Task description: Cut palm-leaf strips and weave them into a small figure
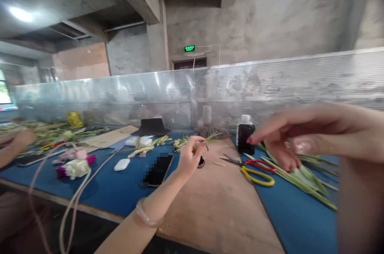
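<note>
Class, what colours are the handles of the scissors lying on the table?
The scissors have one red and one yellow handle, seen in the head view.

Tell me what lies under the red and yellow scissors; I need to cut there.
The scissors lie on the brown board, handles reaching the blue mat. Whatever sits directly beneath the blades is hidden.

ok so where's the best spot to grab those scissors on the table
Probably by the looped handles, yellow and red, of the scissors, coming from above on the near right side. They lie flat, blades pointing left and away, handles toward the right hand, which is nearest.
</note>
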`<state>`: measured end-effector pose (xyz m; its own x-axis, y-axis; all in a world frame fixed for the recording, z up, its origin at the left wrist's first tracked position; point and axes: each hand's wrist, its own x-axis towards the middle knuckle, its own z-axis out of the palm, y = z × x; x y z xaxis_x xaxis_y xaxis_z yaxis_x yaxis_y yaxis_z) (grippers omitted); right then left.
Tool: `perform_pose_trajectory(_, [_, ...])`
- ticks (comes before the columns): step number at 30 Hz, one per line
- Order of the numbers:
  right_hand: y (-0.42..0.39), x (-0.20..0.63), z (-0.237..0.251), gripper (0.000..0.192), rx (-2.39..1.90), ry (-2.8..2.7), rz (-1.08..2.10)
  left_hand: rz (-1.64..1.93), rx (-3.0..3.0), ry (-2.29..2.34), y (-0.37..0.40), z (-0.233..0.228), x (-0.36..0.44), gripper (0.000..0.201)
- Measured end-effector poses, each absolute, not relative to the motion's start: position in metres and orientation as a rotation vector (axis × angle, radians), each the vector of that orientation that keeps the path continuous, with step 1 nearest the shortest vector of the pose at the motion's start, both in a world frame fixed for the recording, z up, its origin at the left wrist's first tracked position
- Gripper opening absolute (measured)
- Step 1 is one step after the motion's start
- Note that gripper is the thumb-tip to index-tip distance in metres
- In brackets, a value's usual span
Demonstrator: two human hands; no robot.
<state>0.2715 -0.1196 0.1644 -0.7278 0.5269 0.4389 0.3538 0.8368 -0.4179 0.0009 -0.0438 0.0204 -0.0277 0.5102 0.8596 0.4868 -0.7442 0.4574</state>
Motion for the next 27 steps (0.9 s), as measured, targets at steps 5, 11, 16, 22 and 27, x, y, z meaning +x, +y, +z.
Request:
perform_pose_trajectory(5, [-0.099,0.244,0.16,0.03,-0.676,-2.562,0.328,1.902,2.16,1.113,-0.04,0.02,0.001,0.02])
perform_pose_trajectory(11, [-0.032,0.196,0.132,0.022,-0.874,-2.585,0.033,1.867,2.177,1.186,-0.037,0.019,-0.001,0.022])
perform_pose_trajectory(16, [-0.015,0.184,0.12,0.03,-0.839,-2.59,0.307,1.878,2.19,1.213,-0.036,0.02,-0.002,0.021])
perform_pose_trajectory(22, [-0.008,0.177,0.102,0.028,-0.563,-2.447,0.802,1.85,2.193,1.22,-0.037,0.021,-0.001,0.02])
perform_pose_trajectory(27, [-0.011,0.168,0.076,0.027,-0.438,-2.308,0.908,1.791,2.09,1.087,-0.037,0.021,-0.001,0.021])
